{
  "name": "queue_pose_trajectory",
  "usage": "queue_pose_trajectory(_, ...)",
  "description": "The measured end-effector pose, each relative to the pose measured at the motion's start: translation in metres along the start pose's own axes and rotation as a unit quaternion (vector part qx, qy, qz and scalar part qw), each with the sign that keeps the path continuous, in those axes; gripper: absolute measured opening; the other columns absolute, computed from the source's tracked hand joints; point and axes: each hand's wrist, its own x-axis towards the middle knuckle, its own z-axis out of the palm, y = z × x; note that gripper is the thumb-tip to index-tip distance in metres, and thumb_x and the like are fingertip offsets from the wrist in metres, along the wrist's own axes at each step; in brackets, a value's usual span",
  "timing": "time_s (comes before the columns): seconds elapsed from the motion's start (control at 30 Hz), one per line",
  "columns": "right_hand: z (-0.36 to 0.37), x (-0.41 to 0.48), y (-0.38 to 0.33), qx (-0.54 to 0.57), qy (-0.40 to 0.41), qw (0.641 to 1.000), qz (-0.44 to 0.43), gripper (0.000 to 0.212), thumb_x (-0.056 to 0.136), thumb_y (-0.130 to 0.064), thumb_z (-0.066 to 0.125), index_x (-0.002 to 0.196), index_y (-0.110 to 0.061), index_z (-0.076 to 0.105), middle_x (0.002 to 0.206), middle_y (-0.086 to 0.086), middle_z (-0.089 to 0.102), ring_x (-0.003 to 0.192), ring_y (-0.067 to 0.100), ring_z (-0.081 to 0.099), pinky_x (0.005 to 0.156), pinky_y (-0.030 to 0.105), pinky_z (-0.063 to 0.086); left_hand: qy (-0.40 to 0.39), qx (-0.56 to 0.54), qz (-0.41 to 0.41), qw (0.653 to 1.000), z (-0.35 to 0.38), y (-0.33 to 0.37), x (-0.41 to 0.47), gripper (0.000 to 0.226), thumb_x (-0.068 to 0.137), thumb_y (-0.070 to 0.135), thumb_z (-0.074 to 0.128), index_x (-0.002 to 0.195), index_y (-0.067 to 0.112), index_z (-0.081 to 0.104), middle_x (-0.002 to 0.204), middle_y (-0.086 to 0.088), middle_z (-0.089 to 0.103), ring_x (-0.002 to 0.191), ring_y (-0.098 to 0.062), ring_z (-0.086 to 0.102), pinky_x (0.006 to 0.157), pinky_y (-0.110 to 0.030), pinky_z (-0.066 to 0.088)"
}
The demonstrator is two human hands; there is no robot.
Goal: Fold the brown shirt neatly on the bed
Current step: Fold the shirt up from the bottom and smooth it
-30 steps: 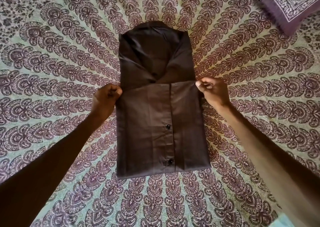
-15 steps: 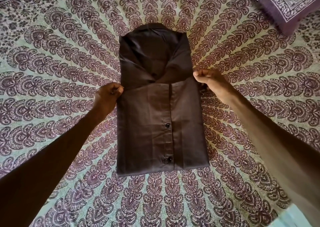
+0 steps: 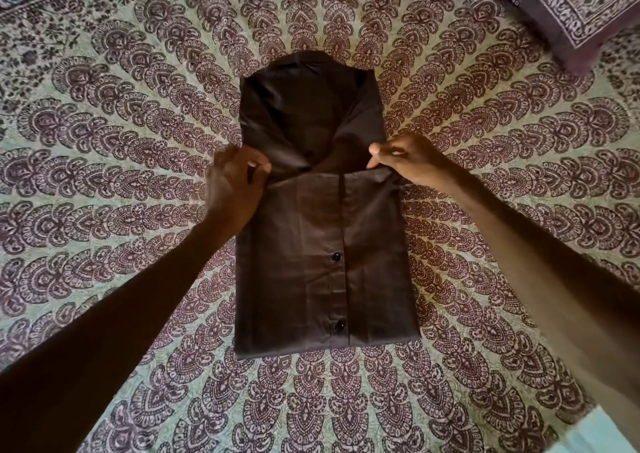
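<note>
The brown shirt (image 3: 322, 231) lies folded into a narrow rectangle in the middle of the bed, collar at the far end and two black buttons showing on the near half. The lower part is doubled up over the chest, its top edge running across just below the collar. My left hand (image 3: 235, 186) pinches the left corner of that folded edge. My right hand (image 3: 401, 158) pinches the right corner, which is raised slightly off the layer beneath.
The bed is covered by a green and maroon patterned spread (image 3: 138, 141) reaching all around the shirt. A purple patterned pillow (image 3: 575, 9) lies at the far right corner. A pale strip (image 3: 602, 432) shows at the near right edge.
Both hands have moved inward along the folded edge toward the collar. The left hand now covers the shirt's left corner, and the right corner has lifted a little.
</note>
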Motion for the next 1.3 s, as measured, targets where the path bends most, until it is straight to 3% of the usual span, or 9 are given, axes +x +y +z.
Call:
queue_pose_trajectory(0.17, 0.003, -0.002, 0.003, -0.096, -0.036, 0.994, -0.049, 0.037, 0.09, -0.04, 0.065, 0.063, -0.014, 0.061, 0.06, 0.008, 0.057, 0.055, 0.014, 0.049, 0.057, 0.03, 0.034, -0.077, -0.048, 0.081, 0.993, 0.026, 0.044, 0.008, 0.022, 0.083, 0.034, 0.056, 0.089, 0.019, 0.07, 0.091, -0.001, 0.071, 0.088, -0.02, 0.064, 0.081, -0.037, 0.05)
queue_pose_trajectory(0.33, 0.003, 0.002, -0.008, 0.016, -0.033, 0.997, -0.064, 0.033, 0.091, -0.038, 0.064, 0.075, -0.009, 0.07, 0.062, 0.007, 0.061, 0.059, 0.006, 0.049, 0.055, 0.026, 0.033, -0.116, 0.024, 0.104, 0.987, 0.044, 0.074, 0.014, 0.035, 0.086, 0.039, 0.061, 0.119, 0.028, 0.063, 0.111, -0.002, 0.06, 0.105, -0.026, 0.053, 0.089, -0.035, 0.037)
queue_pose_trajectory(0.4, 0.005, 0.001, -0.019, 0.038, -0.037, 0.996, -0.076, 0.023, 0.094, -0.028, 0.062, 0.076, -0.016, 0.07, 0.063, -0.001, 0.062, 0.057, -0.003, 0.05, 0.052, 0.017, 0.033, -0.144, 0.039, 0.076, 0.986, 0.049, 0.082, 0.015, 0.032, 0.087, 0.046, 0.06, 0.115, 0.031, 0.064, 0.119, 0.001, 0.055, 0.115, -0.025, 0.045, 0.093, -0.033, 0.031)
queue_pose_trajectory(0.5, 0.003, 0.005, -0.017, 0.053, -0.016, 0.997, -0.045, 0.025, 0.1, -0.027, 0.052, 0.091, -0.016, 0.073, 0.066, -0.007, 0.067, 0.06, 0.001, 0.061, 0.05, 0.019, 0.042, -0.157, 0.041, 0.012, 0.987, 0.051, 0.087, 0.018, 0.023, 0.086, 0.047, 0.061, 0.1, 0.029, 0.068, 0.119, 0.002, 0.053, 0.12, -0.025, 0.041, 0.099, -0.037, 0.028)
queue_pose_trajectory(0.57, -0.001, 0.006, -0.009, 0.023, -0.022, 0.999, -0.027, 0.027, 0.102, -0.021, 0.047, 0.097, -0.011, 0.071, 0.057, -0.011, 0.055, 0.049, -0.004, 0.051, 0.044, 0.012, 0.033, -0.171, 0.055, -0.015, 0.984, 0.049, 0.086, 0.019, 0.025, 0.088, 0.045, 0.059, 0.101, 0.026, 0.068, 0.123, -0.001, 0.052, 0.124, -0.027, 0.038, 0.102, -0.04, 0.027)
queue_pose_trajectory(0.77, -0.019, 0.006, 0.006, -0.086, -0.132, 0.987, -0.031, 0.015, 0.096, -0.016, 0.057, 0.103, -0.008, 0.069, 0.087, 0.0, 0.063, 0.079, 0.012, 0.058, 0.067, 0.023, 0.043, -0.166, 0.076, 0.019, 0.983, 0.039, 0.082, 0.016, 0.021, 0.087, 0.042, 0.063, 0.093, 0.023, 0.068, 0.11, -0.004, 0.057, 0.116, -0.029, 0.046, 0.098, -0.044, 0.034)
queue_pose_trajectory(0.93, -0.015, 0.007, 0.012, -0.061, -0.056, 0.996, -0.036, 0.015, 0.093, -0.02, 0.063, 0.095, -0.007, 0.071, 0.084, 0.002, 0.065, 0.072, 0.006, 0.056, 0.065, 0.021, 0.041, -0.106, 0.092, 0.097, 0.985, 0.039, 0.093, 0.016, 0.019, 0.088, 0.037, 0.063, 0.092, 0.019, 0.068, 0.097, -0.002, 0.061, 0.1, -0.023, 0.052, 0.087, -0.035, 0.039)
queue_pose_trajectory(1.07, -0.003, 0.011, 0.019, -0.103, -0.03, 0.994, -0.028, 0.023, 0.093, -0.025, 0.063, 0.092, -0.004, 0.07, 0.084, 0.012, 0.066, 0.075, 0.022, 0.06, 0.066, 0.032, 0.044, -0.117, 0.16, 0.086, 0.976, 0.045, 0.093, 0.014, 0.024, 0.091, 0.039, 0.057, 0.102, 0.02, 0.067, 0.106, -0.006, 0.062, 0.104, -0.026, 0.056, 0.092, -0.038, 0.04)
queue_pose_trajectory(1.3, 0.019, -0.001, 0.005, -0.127, 0.119, 0.982, -0.069, 0.034, 0.082, -0.052, 0.062, 0.085, -0.018, 0.07, 0.078, -0.001, 0.066, 0.068, 0.014, 0.061, 0.058, 0.031, 0.05, -0.087, 0.149, 0.072, 0.982, 0.043, 0.092, 0.016, 0.017, 0.087, 0.039, 0.063, 0.092, 0.024, 0.071, 0.1, -0.003, 0.063, 0.103, -0.025, 0.056, 0.092, -0.037, 0.036)
